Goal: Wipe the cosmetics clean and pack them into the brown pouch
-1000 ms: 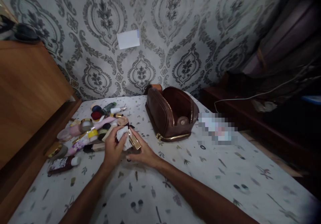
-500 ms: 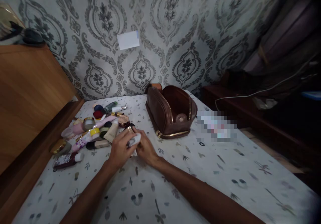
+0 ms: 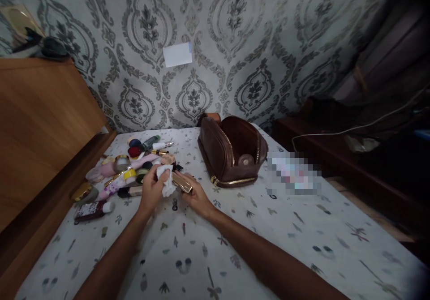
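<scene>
My left hand [image 3: 152, 190] is closed on a crumpled white tissue [image 3: 165, 180], which touches one end of a shiny gold container [image 3: 182, 182]. My right hand [image 3: 199, 198] grips that container from the right, its fingers partly hidden behind it. Just left of my hands lies a pile of cosmetics, among them a yellow-banded jar [image 3: 129, 176], a dark red bottle with a white cap [image 3: 94, 210] and a gold-lidded jar [image 3: 83, 193]. To the right of my hands a brown leather bag [image 3: 215, 151] stands unzipped, its mouth open.
A blurred-out item [image 3: 294, 173] lies right of the bag on the patterned white sheet [image 3: 235, 250]. A wooden cabinet [image 3: 43, 125] borders the left side. Patterned wallpaper with a white card [image 3: 177, 55] rises behind. A white cable [image 3: 352, 131] crosses dark furniture at right.
My hands have moved slightly apart, and the gold container now shows between them. The tissue sits farther left, in my left hand. The whole view has shifted a little.
</scene>
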A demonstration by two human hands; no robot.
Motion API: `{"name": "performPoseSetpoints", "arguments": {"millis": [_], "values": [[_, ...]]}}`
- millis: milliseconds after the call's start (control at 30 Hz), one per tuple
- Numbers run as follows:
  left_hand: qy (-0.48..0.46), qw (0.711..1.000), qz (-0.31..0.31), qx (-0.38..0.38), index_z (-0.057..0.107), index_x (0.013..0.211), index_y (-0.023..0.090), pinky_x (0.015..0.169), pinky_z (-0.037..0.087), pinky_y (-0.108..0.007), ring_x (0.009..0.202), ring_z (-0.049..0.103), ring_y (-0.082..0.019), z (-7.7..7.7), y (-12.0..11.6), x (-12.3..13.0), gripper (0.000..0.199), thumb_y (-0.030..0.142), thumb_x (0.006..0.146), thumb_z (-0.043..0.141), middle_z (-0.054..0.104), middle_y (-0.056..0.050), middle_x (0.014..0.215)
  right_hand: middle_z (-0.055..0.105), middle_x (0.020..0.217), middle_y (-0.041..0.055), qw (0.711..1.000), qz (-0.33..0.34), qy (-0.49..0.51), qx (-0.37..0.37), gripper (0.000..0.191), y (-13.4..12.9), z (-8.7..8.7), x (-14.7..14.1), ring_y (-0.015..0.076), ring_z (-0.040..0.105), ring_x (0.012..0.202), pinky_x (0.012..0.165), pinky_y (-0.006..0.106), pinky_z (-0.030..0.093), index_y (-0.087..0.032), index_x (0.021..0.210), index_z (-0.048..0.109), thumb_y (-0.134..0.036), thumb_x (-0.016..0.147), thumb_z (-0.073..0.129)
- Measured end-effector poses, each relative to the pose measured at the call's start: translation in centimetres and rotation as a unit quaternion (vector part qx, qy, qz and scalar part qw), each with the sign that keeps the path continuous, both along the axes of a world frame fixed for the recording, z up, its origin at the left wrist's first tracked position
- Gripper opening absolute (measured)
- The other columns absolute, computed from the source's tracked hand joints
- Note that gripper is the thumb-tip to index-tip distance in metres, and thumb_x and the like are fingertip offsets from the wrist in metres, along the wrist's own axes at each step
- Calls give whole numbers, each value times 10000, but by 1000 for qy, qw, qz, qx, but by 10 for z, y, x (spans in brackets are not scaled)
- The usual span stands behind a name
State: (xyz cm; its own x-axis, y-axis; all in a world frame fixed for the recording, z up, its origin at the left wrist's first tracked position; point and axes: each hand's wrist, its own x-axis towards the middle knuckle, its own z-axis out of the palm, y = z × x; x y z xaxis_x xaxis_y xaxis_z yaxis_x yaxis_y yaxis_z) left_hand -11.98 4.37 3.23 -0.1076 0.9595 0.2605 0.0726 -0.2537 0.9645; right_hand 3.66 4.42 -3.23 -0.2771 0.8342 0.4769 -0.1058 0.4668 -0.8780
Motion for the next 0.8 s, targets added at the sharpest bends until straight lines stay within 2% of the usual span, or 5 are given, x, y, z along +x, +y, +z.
{"name": "performPoseSetpoints", "arguments": {"millis": [100,233,400,533,800], "values": [[-122,989,-42,-78,656,824,164,539,406,-206,562,521,-102,-8,7,-1,290,371,660,777,609,37,658,616,1290,42,997,35,50,-48,662,-1,4,0,245,546,1205,1080,417,373,-272,1324,590,-76,692,593],[-146,984,-38,-100,639,762,160,511,411,-206,525,516,-96,-21,12,1,327,422,633,785,601,36,622,681,1225,4,977,67,139,-145,609,-2,10,-3,243,587,1176,1061,401,402,-270,1241,646,-98,657,652],[-143,985,-32,-89,649,798,160,567,443,-204,595,541,-100,-28,13,2,304,404,667,773,620,27,678,741,1022,-5,920,96,278,-261,456,-6,20,-7,190,651,929,788,282,521,-246,1042,725,-101,611,692],[-135,988,-24,-77,653,829,160,568,439,-201,618,533,-105,-27,12,2,302,403,685,759,620,23,700,743,1005,12,877,129,324,-330,294,-10,28,-4,172,648,878,701,268,527,-233,990,732,-235,699,767],[-121,991,-31,-50,654,884,174,614,441,-206,665,532,-110,-14,4,7,294,412,733,739,615,21,759,749,1022,-9,833,116,380,-385,317,-4,28,-3,160,673,889,741,279,534,-258,1059,689,-340,763,768]]}}
